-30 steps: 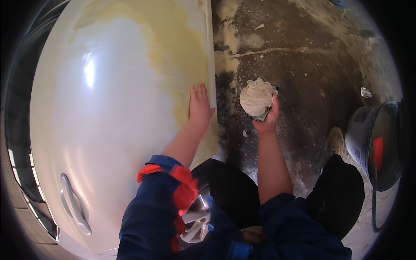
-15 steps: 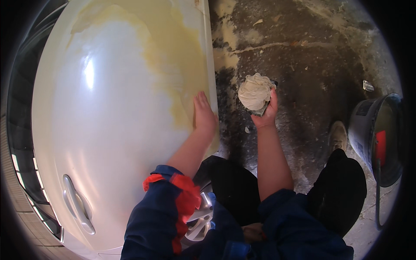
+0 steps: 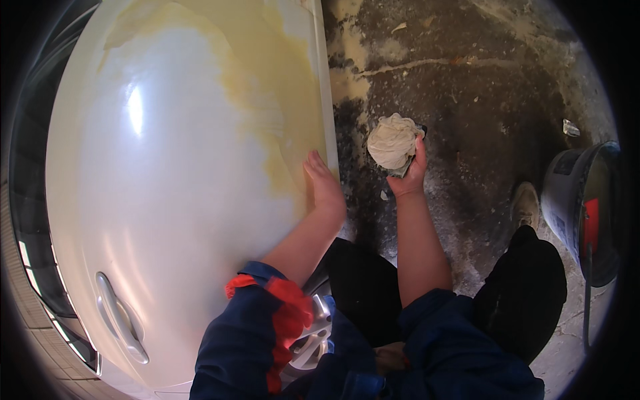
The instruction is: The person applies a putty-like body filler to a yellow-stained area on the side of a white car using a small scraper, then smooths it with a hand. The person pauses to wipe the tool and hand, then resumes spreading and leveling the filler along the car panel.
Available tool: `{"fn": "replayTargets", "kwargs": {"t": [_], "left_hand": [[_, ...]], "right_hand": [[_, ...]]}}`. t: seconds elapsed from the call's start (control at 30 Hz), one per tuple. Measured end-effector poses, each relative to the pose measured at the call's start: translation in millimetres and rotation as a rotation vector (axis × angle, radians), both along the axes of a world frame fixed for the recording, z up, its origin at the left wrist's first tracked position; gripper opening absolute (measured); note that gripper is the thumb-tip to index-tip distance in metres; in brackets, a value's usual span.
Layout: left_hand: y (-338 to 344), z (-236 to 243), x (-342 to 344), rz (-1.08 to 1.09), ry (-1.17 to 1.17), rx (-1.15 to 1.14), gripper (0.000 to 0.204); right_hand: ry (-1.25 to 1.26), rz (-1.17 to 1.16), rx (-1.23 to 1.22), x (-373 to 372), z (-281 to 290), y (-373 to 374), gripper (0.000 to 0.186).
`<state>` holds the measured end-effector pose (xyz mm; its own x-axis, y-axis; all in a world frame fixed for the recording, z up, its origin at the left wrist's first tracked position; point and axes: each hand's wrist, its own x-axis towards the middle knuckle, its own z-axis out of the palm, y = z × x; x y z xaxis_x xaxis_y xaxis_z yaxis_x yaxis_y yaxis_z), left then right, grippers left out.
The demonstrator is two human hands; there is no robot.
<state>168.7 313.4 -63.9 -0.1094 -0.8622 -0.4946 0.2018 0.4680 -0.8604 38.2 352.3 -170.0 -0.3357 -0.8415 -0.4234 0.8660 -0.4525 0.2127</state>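
Observation:
At the right edge of a silver car door (image 3: 173, 200), my left hand (image 3: 323, 181) rests against the panel with its fingers stretched out and close together. Its palm side is hidden, and no tool shows in it. Smooth yellowish filler (image 3: 267, 87) covers the upper and right part of the door. Over the floor, my right hand (image 3: 411, 172) holds up a dark board, mostly hidden under a big beige lump of putty (image 3: 392, 141) with a swirled, folded surface. The thumb lies along the board's right side.
A silver door handle (image 3: 120, 317) sits low on the panel. To my right stands a bucket (image 3: 567, 200) with a red patch, beside my shoe (image 3: 525, 205). An alloy wheel (image 3: 312, 343) shows below my left arm. Stained concrete floor (image 3: 460, 100) carries small debris.
My left hand has slid a short way toward me and rightward along the door's edge. The right hand and its putty stay almost in place.

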Motion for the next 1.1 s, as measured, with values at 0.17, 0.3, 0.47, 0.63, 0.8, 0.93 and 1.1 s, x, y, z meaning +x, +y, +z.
{"fn": "replayTargets", "kwargs": {"t": [0.17,0.3,0.47,0.63,0.8,0.93,1.1], "left_hand": [[8,-16,7,-0.003,0.022,-0.068,0.062],[15,-13,3,0.047,0.036,-0.059,0.061],[6,0,-7,0.037,0.000,0.031,0.067],[-23,3,-18,0.058,0.123,0.011,0.080],[-55,5,-34,0.087,0.162,0.022,0.089],[-65,7,-34,0.016,0.235,0.016,0.091],[-46,-1,-14,-0.049,0.157,-0.034,0.090]], "right_hand": [[0.004,-0.004,-0.056,3,-6,-2,0.059],[-0.021,0.001,-0.029,7,-8,-5,0.057],[-0.033,0.024,-0.067,11,-7,-7,0.057],[-0.055,0.033,-0.014,7,-3,-4,0.057],[-0.016,0.006,-0.006,-6,2,3,0.057],[-0.005,-0.037,-0.054,-14,6,7,0.057],[-0.033,-0.008,-0.037,-12,12,6,0.057]]}}
